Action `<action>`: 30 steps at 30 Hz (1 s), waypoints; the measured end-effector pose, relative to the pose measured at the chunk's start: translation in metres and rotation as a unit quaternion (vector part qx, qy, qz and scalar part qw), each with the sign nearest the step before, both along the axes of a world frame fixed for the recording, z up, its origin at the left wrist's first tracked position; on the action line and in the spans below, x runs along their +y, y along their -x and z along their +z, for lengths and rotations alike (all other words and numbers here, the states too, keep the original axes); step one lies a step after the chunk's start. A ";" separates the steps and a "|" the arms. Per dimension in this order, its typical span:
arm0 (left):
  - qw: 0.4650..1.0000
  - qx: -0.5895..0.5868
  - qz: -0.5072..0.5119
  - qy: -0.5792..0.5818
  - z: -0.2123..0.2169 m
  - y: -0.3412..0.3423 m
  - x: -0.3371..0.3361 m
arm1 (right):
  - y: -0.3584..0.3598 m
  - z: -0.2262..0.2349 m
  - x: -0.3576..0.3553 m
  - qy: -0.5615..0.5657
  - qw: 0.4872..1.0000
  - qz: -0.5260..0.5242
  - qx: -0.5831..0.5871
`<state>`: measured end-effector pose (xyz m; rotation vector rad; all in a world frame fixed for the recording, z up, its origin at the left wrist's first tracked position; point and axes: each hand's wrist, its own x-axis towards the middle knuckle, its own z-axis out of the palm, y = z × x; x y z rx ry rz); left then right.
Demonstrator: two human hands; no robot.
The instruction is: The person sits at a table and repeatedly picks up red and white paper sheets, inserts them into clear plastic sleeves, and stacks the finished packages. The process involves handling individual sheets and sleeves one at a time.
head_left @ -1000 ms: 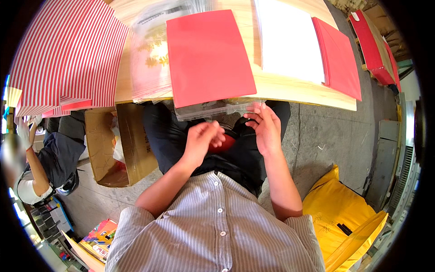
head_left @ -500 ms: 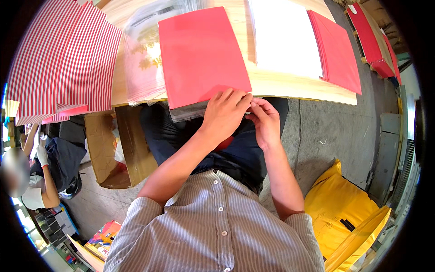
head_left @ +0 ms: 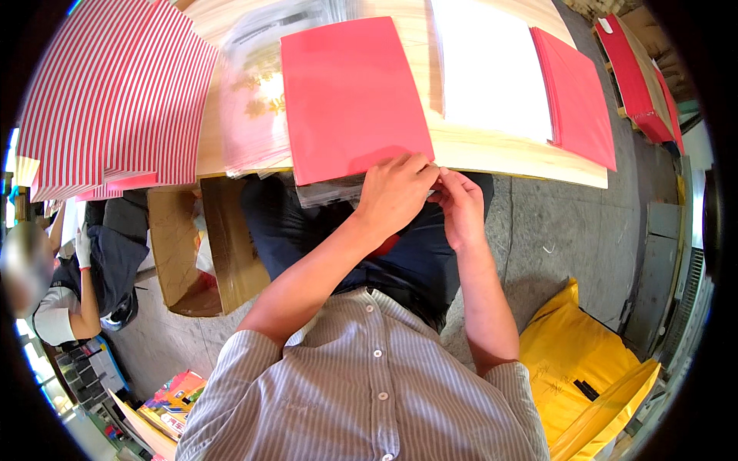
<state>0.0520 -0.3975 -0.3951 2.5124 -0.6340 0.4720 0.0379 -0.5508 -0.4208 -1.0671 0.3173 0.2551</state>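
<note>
A smooth red paper folder or sheet (head_left: 357,100) lies near the table's front edge, its lower right corner at my hands. My left hand (head_left: 396,192) bends over that corner, fingers closed on the folder's edge, thumb hidden. Against its fingertips, my right hand (head_left: 460,206) makes a closed pinch just beyond the corner. What sits in that pinch is too small to make out. Beneath the folder, a stack of clear plastic sleeves (head_left: 327,194) juts out past the table edge over my lap.
Left of the folder are more clear sleeves (head_left: 250,115) and tall stacks of red-and-white layers (head_left: 115,100). White sheets (head_left: 492,77) and red folders (head_left: 576,100) lie right. A cardboard box (head_left: 181,253), a yellow sack (head_left: 576,369) and a seated co-worker (head_left: 69,300) are around me.
The whole view has shifted slightly, moving the table items a little right and down. Both my hands stay together at the folder's corner. The co-worker's arm has moved.
</note>
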 end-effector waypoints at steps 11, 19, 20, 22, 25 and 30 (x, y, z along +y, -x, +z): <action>0.998 -0.060 -0.021 0.011 -0.013 0.007 0.005 | -0.008 0.003 0.004 0.043 0.998 -0.020 0.034; 0.996 -0.007 -0.004 0.093 -0.008 0.013 0.013 | -0.011 0.003 -0.002 0.009 0.997 -0.013 0.076; 0.996 -0.017 -0.004 0.089 -0.010 0.013 0.014 | -0.011 0.006 -0.003 0.007 0.997 -0.004 0.079; 0.996 -0.039 0.002 0.076 -0.009 0.010 0.016 | -0.011 0.006 -0.006 -0.006 0.997 0.007 0.078; 0.997 -0.035 -0.003 0.074 -0.006 0.009 0.011 | -0.007 0.010 -0.010 -0.017 0.998 0.040 0.041; 0.999 0.010 -0.024 0.029 -0.001 0.005 0.004 | -0.001 0.011 -0.013 -0.016 0.999 0.025 0.033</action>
